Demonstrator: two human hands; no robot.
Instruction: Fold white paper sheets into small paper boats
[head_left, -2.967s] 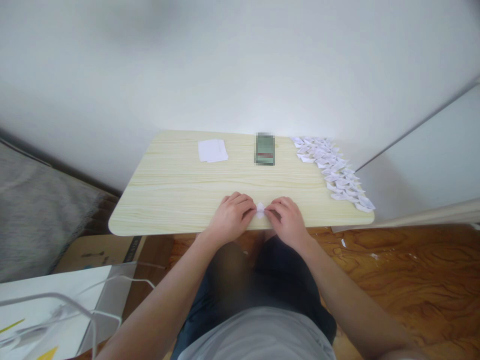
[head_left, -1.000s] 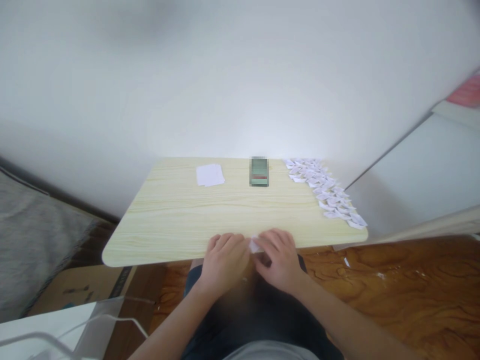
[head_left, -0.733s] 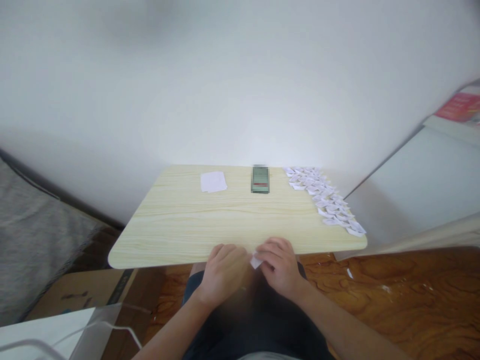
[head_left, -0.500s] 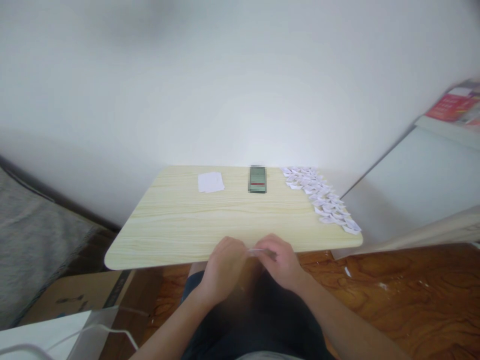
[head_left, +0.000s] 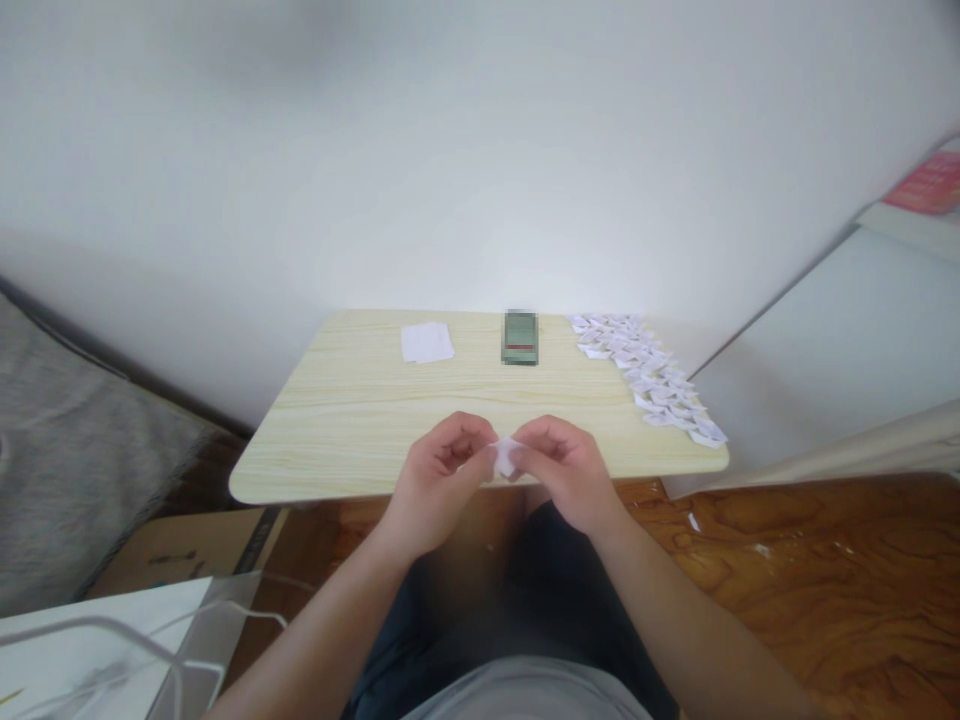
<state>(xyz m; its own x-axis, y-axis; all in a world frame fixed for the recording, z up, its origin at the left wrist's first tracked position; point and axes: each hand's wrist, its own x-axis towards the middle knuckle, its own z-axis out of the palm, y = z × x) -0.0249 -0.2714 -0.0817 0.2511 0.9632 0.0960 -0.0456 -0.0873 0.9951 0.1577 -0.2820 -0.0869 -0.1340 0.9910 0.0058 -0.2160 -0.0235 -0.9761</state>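
Above the table's front edge, a small folded piece of white paper (head_left: 505,456) is pinched between my two hands. My left hand (head_left: 444,475) grips its left side with thumb and fingers, and my right hand (head_left: 564,468) grips its right side. Fingertips cover part of the paper, so its full shape is hidden. On the wooden table (head_left: 352,410) beyond lies a small stack of white paper squares (head_left: 427,342). Many folded white paper pieces (head_left: 649,375) lie in overlapping rows along the right side.
A blurred-out green, phone-like object (head_left: 520,338) lies at the back of the table, near the wall (head_left: 480,180). To the lower left are a cardboard box (head_left: 180,550) and a white surface with white cables (head_left: 112,625). Paper scraps dot the wooden floor (head_left: 840,600).
Both hands have risen slightly and moved forward over the table edge. The paper, seen edge-on before, now shows its folded face. The view has shifted a little.
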